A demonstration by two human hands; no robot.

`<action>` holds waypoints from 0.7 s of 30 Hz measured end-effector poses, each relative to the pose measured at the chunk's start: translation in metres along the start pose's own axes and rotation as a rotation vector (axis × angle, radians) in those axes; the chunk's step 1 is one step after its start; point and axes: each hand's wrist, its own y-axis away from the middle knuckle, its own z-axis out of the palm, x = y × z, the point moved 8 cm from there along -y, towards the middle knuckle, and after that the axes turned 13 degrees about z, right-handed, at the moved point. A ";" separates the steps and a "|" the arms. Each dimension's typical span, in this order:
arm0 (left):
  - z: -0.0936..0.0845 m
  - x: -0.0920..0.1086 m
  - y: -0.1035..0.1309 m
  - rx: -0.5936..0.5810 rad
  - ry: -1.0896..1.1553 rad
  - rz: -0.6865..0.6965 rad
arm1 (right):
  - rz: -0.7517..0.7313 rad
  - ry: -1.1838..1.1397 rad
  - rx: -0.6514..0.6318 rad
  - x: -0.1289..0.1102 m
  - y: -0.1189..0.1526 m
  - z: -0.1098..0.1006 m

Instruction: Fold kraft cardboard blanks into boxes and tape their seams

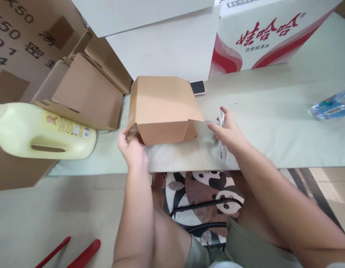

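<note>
My left hand (133, 149) is closed on the lower left corner of a folded brown cardboard box (164, 100), which rests on the table. A gap shows at that corner, and a flap sticks out at the box's right side. To the right of the box, my right hand (230, 130) is curled around a thin, clear-and-white plastic thing (222, 118), with the thumb stretched out to the left. The hand covers much of that thing, and its exact kind is unclear. Other fingertips show just beyond its left edge.
Folded brown boxes (88, 89) and a pale yellow jug (77, 130) stand at left. Behind are a white box (167, 52), a phone (198, 88) and a red-and-white carton (262, 41). A water bottle (333, 106) lies at right on the pale tablecloth (295, 134).
</note>
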 end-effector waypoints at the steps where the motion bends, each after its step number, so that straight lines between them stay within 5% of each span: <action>1: 0.001 -0.004 0.001 -0.010 0.016 -0.058 | -0.026 0.060 0.054 0.003 -0.002 -0.004; 5: 0.007 -0.017 0.007 -0.068 0.069 -0.217 | -0.125 0.281 0.136 -0.005 0.004 -0.002; 8: 0.011 -0.022 0.009 -0.120 0.052 -0.258 | -0.287 0.294 -0.052 -0.029 0.018 0.015; 12: 0.010 -0.019 0.007 -0.163 -0.077 -0.133 | -0.461 0.138 -0.291 -0.061 0.039 0.026; 18: 0.024 -0.018 0.015 -0.288 -0.026 -0.096 | -0.368 0.113 -0.379 -0.061 0.047 0.036; 21: 0.029 -0.012 0.016 -0.290 0.054 -0.056 | -0.216 0.076 -0.255 -0.048 0.040 0.032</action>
